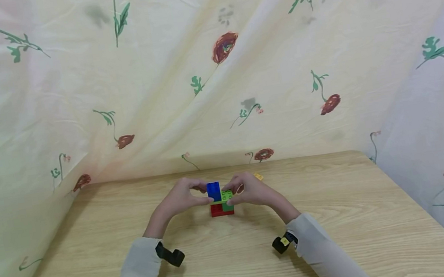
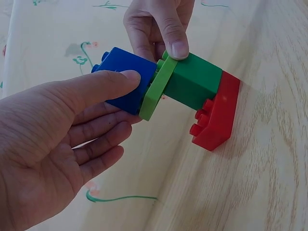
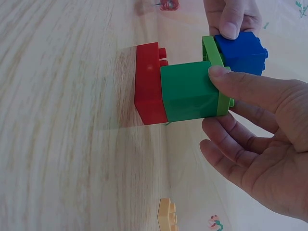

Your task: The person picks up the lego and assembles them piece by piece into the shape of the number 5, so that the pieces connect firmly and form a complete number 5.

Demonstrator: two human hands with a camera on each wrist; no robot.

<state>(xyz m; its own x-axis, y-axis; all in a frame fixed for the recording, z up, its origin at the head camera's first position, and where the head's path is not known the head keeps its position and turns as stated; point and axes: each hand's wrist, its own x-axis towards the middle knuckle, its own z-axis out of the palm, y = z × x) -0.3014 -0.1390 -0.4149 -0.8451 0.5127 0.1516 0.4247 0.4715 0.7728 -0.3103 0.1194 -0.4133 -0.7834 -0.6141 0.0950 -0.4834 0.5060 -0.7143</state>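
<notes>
A small stack of toy building bricks stands on the table between both hands. At its base lies a long red brick [image 2: 219, 115], with a dark green brick [image 3: 190, 91] on one end. A thin light green brick [image 2: 159, 86] spans the top and overhangs the red one. On the overhanging end sits a blue brick [image 1: 213, 191], studs up. My left hand [image 1: 183, 196] pinches the blue brick between thumb and fingers. From the other side, my right hand [image 1: 248, 188] pinches the light green brick where it meets the dark green one, thumb on the near side.
Beyond the right hand, a yellow brick [image 1: 259, 176] lies near the back of the wooden table [image 1: 93, 253]. A flowered cloth [image 1: 172, 93] hangs behind the table and at both sides. Each wrist wears a small black camera.
</notes>
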